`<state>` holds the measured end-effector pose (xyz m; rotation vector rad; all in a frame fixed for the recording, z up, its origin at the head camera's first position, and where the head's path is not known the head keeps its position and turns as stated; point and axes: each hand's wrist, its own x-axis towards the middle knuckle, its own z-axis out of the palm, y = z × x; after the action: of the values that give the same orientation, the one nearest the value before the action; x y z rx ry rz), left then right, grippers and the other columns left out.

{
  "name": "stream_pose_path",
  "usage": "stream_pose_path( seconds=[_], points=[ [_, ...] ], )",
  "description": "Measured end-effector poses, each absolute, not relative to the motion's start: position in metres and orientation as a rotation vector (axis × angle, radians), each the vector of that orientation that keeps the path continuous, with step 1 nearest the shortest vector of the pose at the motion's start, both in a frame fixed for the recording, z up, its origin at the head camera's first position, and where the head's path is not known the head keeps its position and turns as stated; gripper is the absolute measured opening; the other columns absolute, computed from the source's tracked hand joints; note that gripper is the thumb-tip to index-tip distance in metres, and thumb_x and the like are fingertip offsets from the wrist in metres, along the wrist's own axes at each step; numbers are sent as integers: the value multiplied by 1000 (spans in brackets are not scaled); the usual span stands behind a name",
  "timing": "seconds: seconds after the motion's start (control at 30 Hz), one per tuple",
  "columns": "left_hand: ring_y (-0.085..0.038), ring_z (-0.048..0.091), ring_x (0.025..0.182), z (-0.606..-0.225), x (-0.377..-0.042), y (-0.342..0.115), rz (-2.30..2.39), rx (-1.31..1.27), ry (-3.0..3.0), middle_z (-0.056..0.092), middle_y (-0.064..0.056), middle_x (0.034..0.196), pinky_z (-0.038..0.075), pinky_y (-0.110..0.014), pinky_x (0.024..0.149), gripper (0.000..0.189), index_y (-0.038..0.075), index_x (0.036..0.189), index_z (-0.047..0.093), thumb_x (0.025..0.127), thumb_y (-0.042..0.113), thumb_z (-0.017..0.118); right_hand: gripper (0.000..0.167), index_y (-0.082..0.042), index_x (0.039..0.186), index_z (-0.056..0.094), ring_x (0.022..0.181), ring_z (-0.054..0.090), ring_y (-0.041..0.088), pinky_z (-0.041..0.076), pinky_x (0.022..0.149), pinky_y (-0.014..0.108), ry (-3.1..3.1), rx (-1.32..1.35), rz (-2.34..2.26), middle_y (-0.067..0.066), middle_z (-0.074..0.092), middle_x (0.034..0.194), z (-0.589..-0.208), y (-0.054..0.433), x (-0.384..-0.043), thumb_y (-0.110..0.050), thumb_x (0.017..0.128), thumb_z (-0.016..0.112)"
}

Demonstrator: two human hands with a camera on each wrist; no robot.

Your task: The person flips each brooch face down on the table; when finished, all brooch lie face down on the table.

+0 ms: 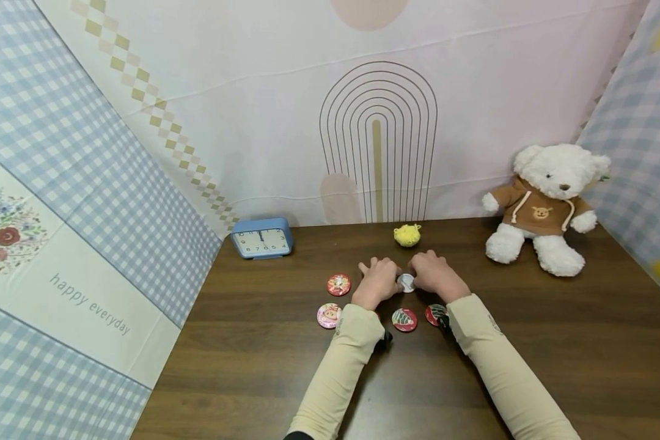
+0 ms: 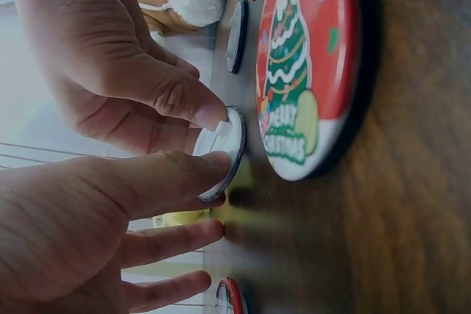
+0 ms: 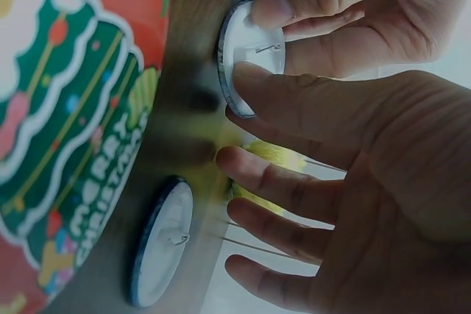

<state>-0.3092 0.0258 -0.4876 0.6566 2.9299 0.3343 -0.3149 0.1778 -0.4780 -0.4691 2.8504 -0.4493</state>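
Observation:
Both hands are at one round pin badge [image 1: 406,283], its white back and metal pin facing up. My left hand [image 1: 378,282] pinches one side of it between thumb and finger, other fingers spread. My right hand [image 1: 437,275] pinches the opposite side, thumb on the white back [image 3: 254,42]. A second badge [image 3: 165,244] lies white side up on the table by the right hand, hidden in the head view. Nearer me lie two red Christmas tree badges [image 1: 404,319] [image 2: 302,71], the right one partly covered by the right wrist.
Left of the hands lie a red badge [image 1: 338,285] and a pink badge [image 1: 329,315]. A yellow fuzzy item [image 1: 407,235] sits behind the hands. A blue clock [image 1: 261,238] stands back left, a white teddy bear [image 1: 550,208] back right, on the wooden table [image 1: 242,366].

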Motion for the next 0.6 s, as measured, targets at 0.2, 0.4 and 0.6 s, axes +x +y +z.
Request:
stream_pose_path(
  seconds=[0.2, 0.4, 0.6],
  points=[
    [-29, 51, 106, -487, -307, 26, 307, 673, 2937, 64, -3, 110, 29, -63, 98, 6, 21, 91, 77, 91, 27, 77, 14, -8, 73, 65, 91, 50, 38, 42, 79, 56, 2841, -457, -443, 9, 59, 81, -479, 178, -315, -4, 82, 75],
    [-29, 51, 108, -488, -305, 27, 277, 662, 2941, 64, -2, 110, 29, -64, 99, 11, 19, 88, 75, 92, 29, 76, 16, -9, 71, 62, 89, 49, 37, 41, 79, 55, 2828, -451, -445, 9, 57, 80, -479, 177, -316, -2, 82, 72],
    [-29, 51, 110, -488, -305, 28, 253, 656, 2939, 63, -2, 111, 29, -64, 101, 12, 19, 88, 74, 94, 29, 74, 17, -9, 72, 62, 88, 49, 36, 41, 79, 54, 2818, -439, -438, 9, 56, 80, -480, 176, -317, -2, 83, 72]
  ],
)
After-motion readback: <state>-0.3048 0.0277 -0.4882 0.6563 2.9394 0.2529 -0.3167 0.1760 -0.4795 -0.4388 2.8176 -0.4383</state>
